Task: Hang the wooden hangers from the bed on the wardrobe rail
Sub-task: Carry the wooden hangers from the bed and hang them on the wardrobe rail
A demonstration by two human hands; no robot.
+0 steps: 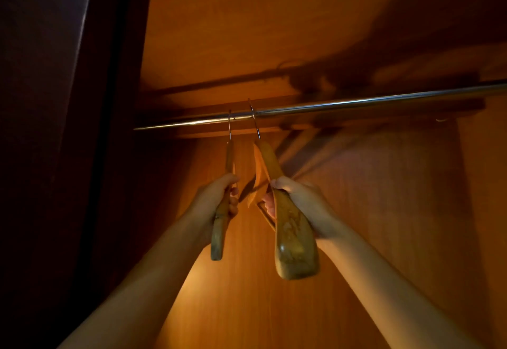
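Head view, looking up into the wardrobe (274, 33): the metal rail (343, 105) runs across, left to right. The left hand (219, 197) has its fingers curled round the left wooden hanger (218, 234), seen edge-on. The right hand (301, 206) grips the right wooden hanger (293, 244) round its arm, thumb on top. Both wire hooks cross the rail near its left end, close together but apart. They seem to sit over it, though the dim light leaves that unsure.

Left hanger (216, 239), right hanger (293, 239), wooden, hooks over chrome rail (356, 103)
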